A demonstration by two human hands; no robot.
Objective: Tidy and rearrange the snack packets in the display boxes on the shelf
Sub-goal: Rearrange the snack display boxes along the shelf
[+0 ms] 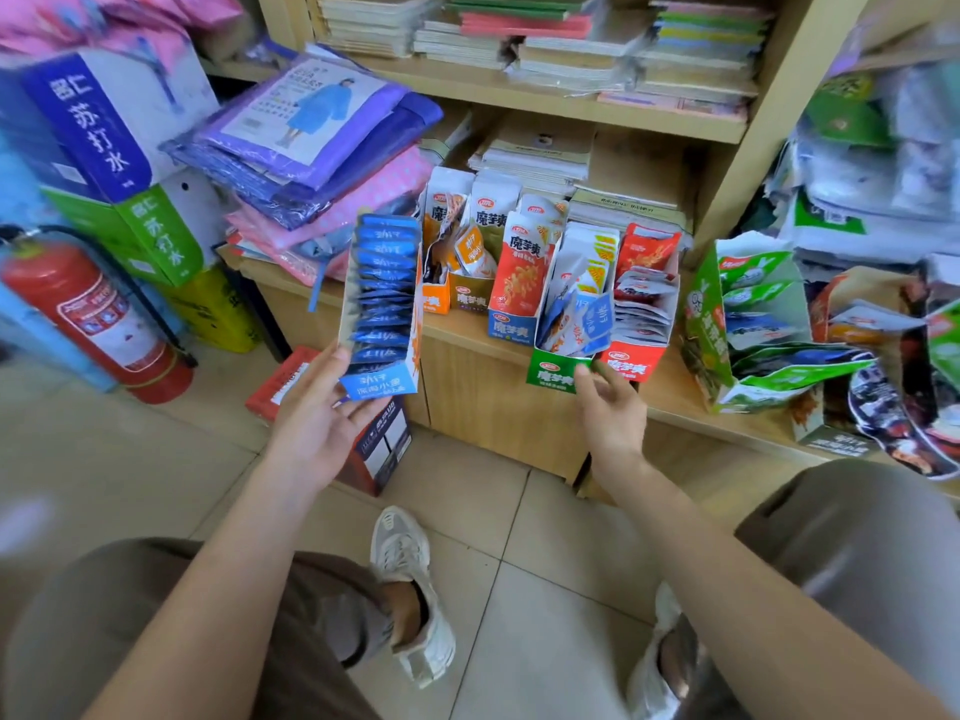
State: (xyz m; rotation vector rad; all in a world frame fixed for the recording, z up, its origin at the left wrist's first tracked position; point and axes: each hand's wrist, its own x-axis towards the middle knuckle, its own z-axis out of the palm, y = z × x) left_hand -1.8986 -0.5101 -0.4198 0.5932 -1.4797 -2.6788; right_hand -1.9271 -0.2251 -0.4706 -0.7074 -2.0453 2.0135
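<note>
My left hand [317, 407] holds a long blue display box [382, 309] from below, lifted off the shelf and filled with a neat row of several blue snack packets. My right hand [610, 407] is open, its fingertips at the front of a green display box [553, 374] on the shelf, which holds jumbled white and blue packets. A red display box [636, 363] with loose packets stands right of it. Further back stand a blue-fronted box [511, 324] and orange boxes [457, 298].
The low wooden shelf [478, 340] ends just in front of me. Torn green boxes [748, 324] and scattered packets crowd the right. Folded raincoat packs [311, 142] lie at left, with a red fire extinguisher [98, 319] and stacked cartons. A red carton [363, 444] sits on the floor.
</note>
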